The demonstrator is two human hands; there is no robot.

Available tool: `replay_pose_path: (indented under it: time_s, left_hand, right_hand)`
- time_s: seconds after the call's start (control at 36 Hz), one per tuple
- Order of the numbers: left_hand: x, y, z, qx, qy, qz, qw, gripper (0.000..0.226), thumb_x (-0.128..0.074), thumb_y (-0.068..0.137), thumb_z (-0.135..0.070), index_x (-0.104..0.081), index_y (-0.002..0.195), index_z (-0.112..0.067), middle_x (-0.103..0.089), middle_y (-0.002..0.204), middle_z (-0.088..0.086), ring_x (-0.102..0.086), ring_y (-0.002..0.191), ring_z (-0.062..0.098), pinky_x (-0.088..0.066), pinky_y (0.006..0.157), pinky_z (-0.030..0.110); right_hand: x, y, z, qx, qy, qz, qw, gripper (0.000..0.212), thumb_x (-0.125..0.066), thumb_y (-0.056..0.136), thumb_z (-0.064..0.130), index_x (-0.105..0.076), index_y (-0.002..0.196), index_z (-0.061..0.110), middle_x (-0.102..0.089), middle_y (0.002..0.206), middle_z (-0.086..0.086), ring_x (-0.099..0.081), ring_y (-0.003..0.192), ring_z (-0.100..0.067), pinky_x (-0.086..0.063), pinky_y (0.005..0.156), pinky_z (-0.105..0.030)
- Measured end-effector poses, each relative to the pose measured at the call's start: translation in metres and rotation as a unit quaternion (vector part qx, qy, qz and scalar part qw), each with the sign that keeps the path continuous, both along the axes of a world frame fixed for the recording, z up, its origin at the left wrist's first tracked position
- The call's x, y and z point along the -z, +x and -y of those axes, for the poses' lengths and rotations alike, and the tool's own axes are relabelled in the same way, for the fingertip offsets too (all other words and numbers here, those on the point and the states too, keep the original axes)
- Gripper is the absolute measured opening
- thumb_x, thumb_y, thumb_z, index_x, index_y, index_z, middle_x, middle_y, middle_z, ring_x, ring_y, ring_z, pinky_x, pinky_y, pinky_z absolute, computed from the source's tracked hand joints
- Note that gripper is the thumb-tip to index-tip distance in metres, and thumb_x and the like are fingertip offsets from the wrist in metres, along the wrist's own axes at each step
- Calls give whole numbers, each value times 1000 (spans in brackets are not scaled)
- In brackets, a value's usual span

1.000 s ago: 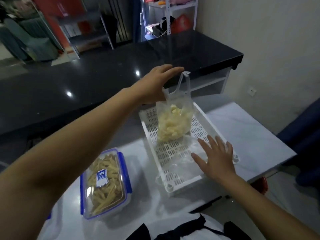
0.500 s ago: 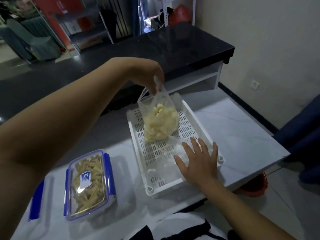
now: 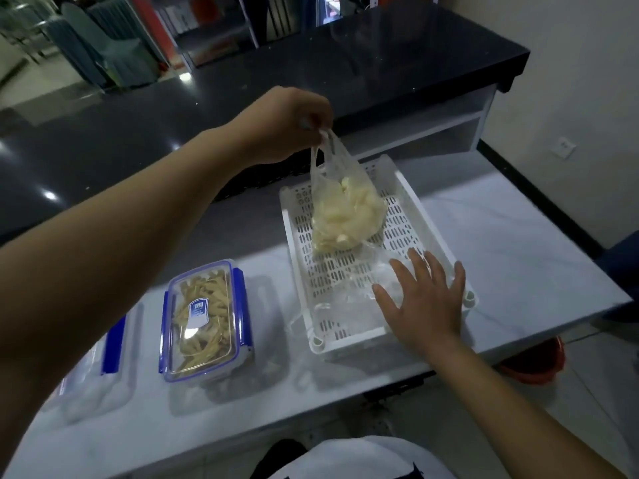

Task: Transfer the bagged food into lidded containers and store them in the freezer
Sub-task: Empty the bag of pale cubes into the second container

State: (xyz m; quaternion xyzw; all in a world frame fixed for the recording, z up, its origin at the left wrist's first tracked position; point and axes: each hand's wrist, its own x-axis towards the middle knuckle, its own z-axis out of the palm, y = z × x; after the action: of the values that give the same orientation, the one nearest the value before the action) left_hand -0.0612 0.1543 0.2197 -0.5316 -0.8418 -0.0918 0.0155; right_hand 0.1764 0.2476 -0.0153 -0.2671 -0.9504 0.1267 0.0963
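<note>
Clear plastic lay slack under the right hand [image 3: 427, 300], fingers spread flat at the white tray's [image 3: 296, 236] near end. Just beyond those fingertips hung the bag of pale food [image 3: 345, 216], long axis upright, pinched by its handles in the left hand [image 3: 287, 127]. Lidded container [image 3: 204, 318] sat on the bench, left of both hands.

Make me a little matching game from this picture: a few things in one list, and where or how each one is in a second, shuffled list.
Things:
1. bag of pale food
2. lidded container
3. right hand
4. white basket

States:
A. laid flat on empty clear plastic
B. closed, holding yellowish strips
C. hanging from the left hand
D. standing on the table

Pairs: 1-C, 2-B, 3-A, 4-D
</note>
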Motion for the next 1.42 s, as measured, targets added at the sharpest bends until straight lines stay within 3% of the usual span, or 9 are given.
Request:
replay_pose_path:
  time_s: [0.25, 0.36, 0.53, 0.69, 0.78, 1.06, 1.14, 1.25, 1.42]
  left_hand:
    - [-32, 2, 36, -26, 193, -13, 981, 13, -61, 99, -13, -64, 106, -3, -65, 99, 2, -66, 95, 14, -53, 81, 14]
    - [-67, 12, 69, -3, 253, -17, 967, 17, -58, 100, -14, -63, 110, -1, -66, 102, 8, -66, 95, 12, -53, 84, 16]
    - [-96, 52, 150, 70, 309, -40, 948, 22, -59, 100, -16, -66, 111, 2, -66, 101, 4, -64, 89, -6, -52, 85, 13]
    - [-92, 92, 252, 62, 362, 40, 929, 15, -67, 94, -6, -67, 108, -2, -70, 97, 3, -69, 88, 1, -54, 83, 19]
    - [-86, 105, 309, 35, 351, 66, 934, 16, -67, 94, -8, -68, 108, -1, -73, 99, 13, -73, 90, 24, -60, 85, 35]
    - [-53, 133, 478, -32, 363, 154, 918, 23, -69, 91, -11, -65, 113, -6, -72, 101, 10, -74, 92, 23, -59, 90, 36]
    - [-44, 130, 511, -46, 386, 163, 907, 23, -69, 91, -4, -64, 113, -6, -72, 99, 4, -74, 91, 13, -56, 88, 29]
    - [-35, 119, 543, -70, 426, 180, 884, 25, -70, 89, -2, -66, 112, -9, -73, 94, -2, -73, 88, 10, -55, 86, 27]
    - [-21, 91, 568, -110, 440, 179, 873, 22, -70, 89, -3, -68, 109, -11, -76, 88, -17, -72, 87, 6, -54, 86, 23]
  right_hand:
    - [-29, 2, 8, 27, -102, -91, 990, 65, -58, 92, 57, -45, 148, 26, -32, 162, -6, -22, 151, -28, -6, 120, -58]
    - [-63, -1, 31, 23, -293, -247, 923, 68, -69, 87, 53, -44, 147, 33, -38, 158, 2, -34, 145, -21, -29, 118, -52]
    - [-117, -23, 77, 43, -718, -264, 642, 85, -83, 61, 61, -51, 138, 40, -52, 141, 2, -55, 126, -30, -54, 91, -61]
    - [-94, -28, 168, -136, -954, -44, 262, 96, -76, 76, 59, -38, 154, 18, -33, 160, -20, -33, 144, -48, -19, 114, -73]
    - [-72, -20, 238, -186, -967, 2, 175, 99, -75, 80, 54, -29, 157, 14, -19, 164, -21, -26, 145, -47, -7, 118, -69]
    - [-54, -4, 366, -82, -975, -18, 203, 99, -99, 56, 21, -54, 144, 17, -60, 139, -18, -60, 123, -45, -48, 97, -65]
    - [-61, -1, 370, -115, -959, -1, 259, 66, -93, 68, 25, -69, 128, 11, -65, 132, -17, -63, 120, -39, -46, 101, -59]
    - [-74, -11, 363, -90, -899, -13, 428, 99, -99, 51, 38, -60, 138, 13, -63, 129, -17, -64, 108, -35, -53, 90, -54]
    - [-96, -27, 357, -126, -868, -51, 477, 56, -66, 83, 35, -62, 135, 15, -66, 131, -13, -68, 112, -31, -59, 82, -49]
